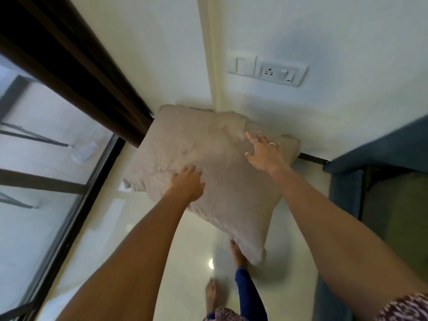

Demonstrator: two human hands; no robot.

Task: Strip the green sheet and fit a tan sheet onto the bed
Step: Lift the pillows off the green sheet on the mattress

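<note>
A large tan pillow (208,163) leans in the corner of the room, its top against the white wall and its lower corner on the glossy floor. My left hand (187,181) lies on its lower left part with fingers bent into the fabric. Spread, straight fingers of my right hand (264,151) press on its upper right part. At the right edge the bed (393,205) shows a strip of green sheet inside a blue frame (345,193). No tan sheet is in view.
A glass sliding door with a dark frame (76,205) and a brown curtain (76,66) fill the left. A switch and socket plate (268,70) sits on the wall above the pillow. My bare feet (236,251) stand on the pale floor below the pillow.
</note>
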